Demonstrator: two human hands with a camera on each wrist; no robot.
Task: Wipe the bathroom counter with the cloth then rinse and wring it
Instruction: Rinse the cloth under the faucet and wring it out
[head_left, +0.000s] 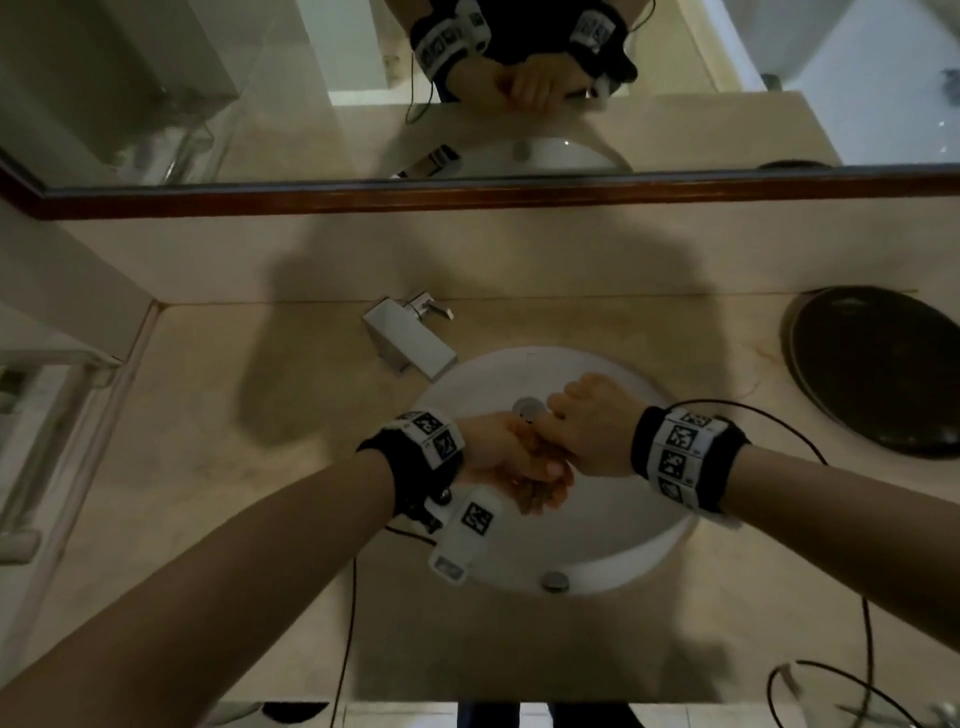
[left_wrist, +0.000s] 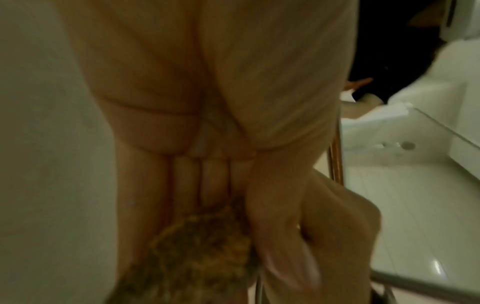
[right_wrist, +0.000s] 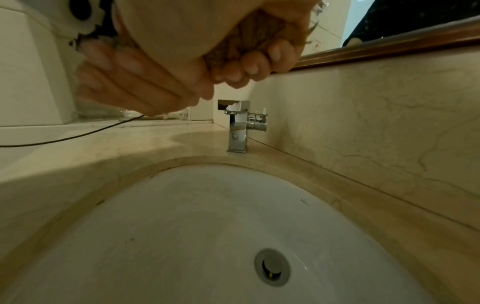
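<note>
Both my hands meet over the white sink basin (head_left: 613, 540), wrapped around a bunched brownish cloth (head_left: 537, 496). My left hand (head_left: 511, 460) grips one end of it, fingers curled. My right hand (head_left: 587, 423) grips the other end, knuckles up, just above the drain (head_left: 527, 409). The left wrist view shows the cloth (left_wrist: 197, 251) poking out below the curled fingers (left_wrist: 213, 179). In the right wrist view the cloth (right_wrist: 249, 39) is squeezed inside the fist, above the basin (right_wrist: 207, 216) and drain (right_wrist: 272, 267). Most of the cloth is hidden by the hands.
A chrome square faucet (head_left: 410, 338) stands at the back left of the basin on the beige marble counter (head_left: 208, 415). A dark round tray (head_left: 878, 369) sits at the right. A wood-framed mirror (head_left: 467, 195) runs along the back. Black cables trail over the counter front.
</note>
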